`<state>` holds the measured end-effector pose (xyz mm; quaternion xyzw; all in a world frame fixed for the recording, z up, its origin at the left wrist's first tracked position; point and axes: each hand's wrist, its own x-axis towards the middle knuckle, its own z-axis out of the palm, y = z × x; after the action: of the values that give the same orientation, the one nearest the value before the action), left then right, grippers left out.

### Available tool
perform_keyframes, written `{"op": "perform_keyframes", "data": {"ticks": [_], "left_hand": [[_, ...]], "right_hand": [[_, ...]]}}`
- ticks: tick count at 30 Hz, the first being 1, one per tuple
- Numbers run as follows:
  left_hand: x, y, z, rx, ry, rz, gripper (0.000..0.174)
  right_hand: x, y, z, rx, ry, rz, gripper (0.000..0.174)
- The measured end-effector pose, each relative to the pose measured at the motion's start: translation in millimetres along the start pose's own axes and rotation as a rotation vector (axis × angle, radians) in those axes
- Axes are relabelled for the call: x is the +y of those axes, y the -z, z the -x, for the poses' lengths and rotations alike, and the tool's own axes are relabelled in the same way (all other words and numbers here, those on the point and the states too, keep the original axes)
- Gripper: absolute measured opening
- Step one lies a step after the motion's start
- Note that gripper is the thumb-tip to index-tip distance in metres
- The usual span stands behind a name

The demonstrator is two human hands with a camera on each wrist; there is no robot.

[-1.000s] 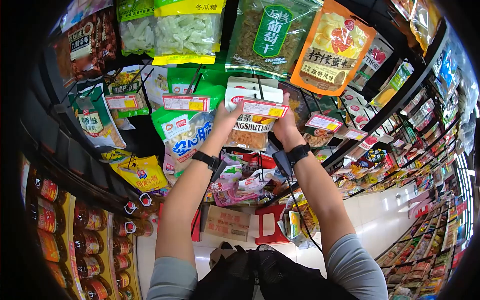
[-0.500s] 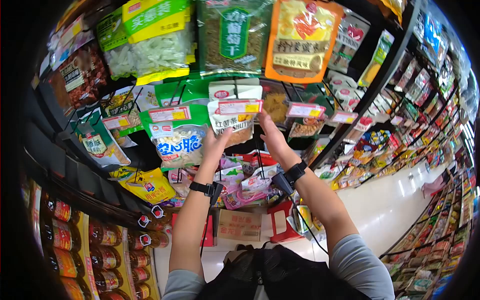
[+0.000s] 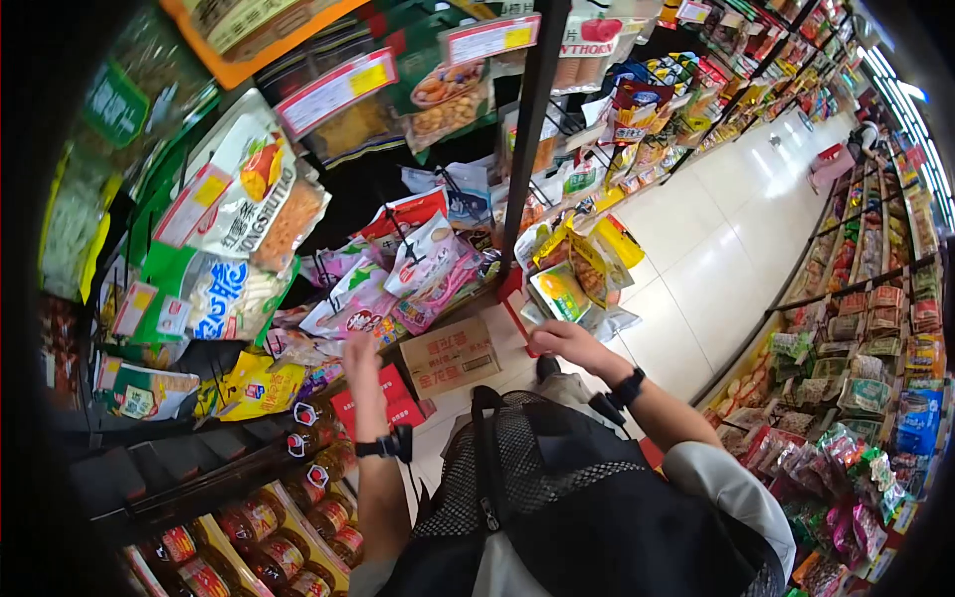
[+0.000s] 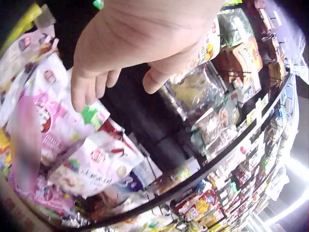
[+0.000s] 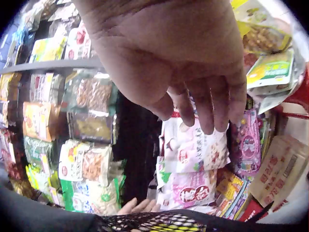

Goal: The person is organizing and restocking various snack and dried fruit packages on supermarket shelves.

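Note:
My left hand (image 3: 365,386) hangs empty in front of the pink and white bags (image 3: 348,306) on the lower hooks. In the left wrist view, that hand (image 4: 140,43) has its thumb apart from relaxed fingers. My right hand (image 3: 575,348) is beside the cardboard box (image 3: 450,358), below a pile of yellow and green bags (image 3: 559,291). The right wrist view shows that hand (image 5: 178,63) with fingers loosely bent and nothing in them, over a white and pink bag (image 5: 193,147). The white sweet-potato bag (image 3: 249,199) hangs behind its price tag, above a green bag (image 3: 224,303).
A black shelf post (image 3: 534,129) stands ahead. Big bottles (image 3: 279,557) fill the lower left, and a red box (image 3: 386,398) lies on the floor. The tiled aisle (image 3: 686,239) runs to the upper right, with another rack (image 3: 865,348) along its far side.
Both hands have come away from the white bag and its price tag and dropped lower, toward the body. The head view has swung right and down, showing more aisle and floor.

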<state>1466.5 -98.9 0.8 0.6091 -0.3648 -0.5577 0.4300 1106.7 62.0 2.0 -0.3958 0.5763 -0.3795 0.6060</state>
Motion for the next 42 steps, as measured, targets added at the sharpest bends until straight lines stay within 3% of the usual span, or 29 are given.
{"op": "perform_keyframes", "data": {"ticks": [4, 7, 10, 14, 16, 20, 23, 24, 26, 29, 32, 34, 37, 40, 42], "left_hand": [[-48.0, -30.5, 35.0, -0.293, 0.237, -0.063, 0.021], [-41.2, -68.1, 47.6, -0.368, 0.238, -0.137, 0.02], [-2.7, -109.3, 37.2, -0.396, 0.077, -0.146, 0.02], [62.8, -157.9, 6.9, -0.409, -0.22, -0.088, 0.02], [101.6, -179.5, -12.8, -0.361, -0.341, -0.124, 0.027], [182.6, -226.2, -46.6, -0.161, -0.64, -0.157, 0.059], [236.0, -249.7, -49.3, -0.427, -0.722, 0.005, 0.058], [243.2, -256.7, -46.1, -0.375, -0.647, -0.001, 0.051], [242.0, -268.1, -66.4, -0.329, -0.674, 0.012, 0.043], [237.7, -274.0, -81.5, -0.259, -0.562, 0.018, 0.043], [228.0, -277.9, -71.9, -0.306, -0.624, 0.176, 0.029], [224.7, -279.4, -53.1, -0.358, -0.723, 0.293, 0.025], [222.0, -270.3, -10.8, -0.401, -0.699, 0.325, 0.025], [219.9, -258.3, 29.8, -0.354, -0.63, 0.336, 0.024], [223.1, -250.4, 43.5, -0.303, -0.638, 0.325, 0.028]], "right_hand": [[12.5, 30.7, 40.7, 0.234, -0.129, -0.161, 0.026], [21.2, 50.1, 37.6, 0.304, -0.134, -0.207, 0.025], [9.7, 68.9, 17.1, 0.277, -0.037, -0.228, 0.022], [-43.8, 84.2, -21.1, 0.263, 0.229, -0.124, 0.019], [-65.0, 93.2, -48.6, 0.25, 0.328, -0.06, 0.021], [-128.7, 93.8, -70.4, 0.198, 0.473, -0.057, 0.019], [-146.9, 92.0, -77.4, 0.137, 0.511, -0.102, 0.018], [-149.4, 92.3, -77.7, 0.115, 0.515, -0.124, 0.018], [-145.4, 96.4, -78.8, 0.079, 0.516, -0.144, 0.016], [-142.0, 103.4, -73.6, 0.06, 0.474, -0.16, 0.016], [-143.6, 113.2, -68.3, 0.065, 0.464, -0.171, 0.017], [-145.4, 118.4, -67.6, 0.061, 0.458, -0.161, 0.018], [-141.2, 124.3, -66.4, 0.011, 0.48, -0.198, 0.018], [-150.5, 113.1, -56.9, 0.107, 0.665, -0.224, 0.029], [-162.2, 113.4, -38.3, 0.094, 0.637, -0.192, 0.049]]}}
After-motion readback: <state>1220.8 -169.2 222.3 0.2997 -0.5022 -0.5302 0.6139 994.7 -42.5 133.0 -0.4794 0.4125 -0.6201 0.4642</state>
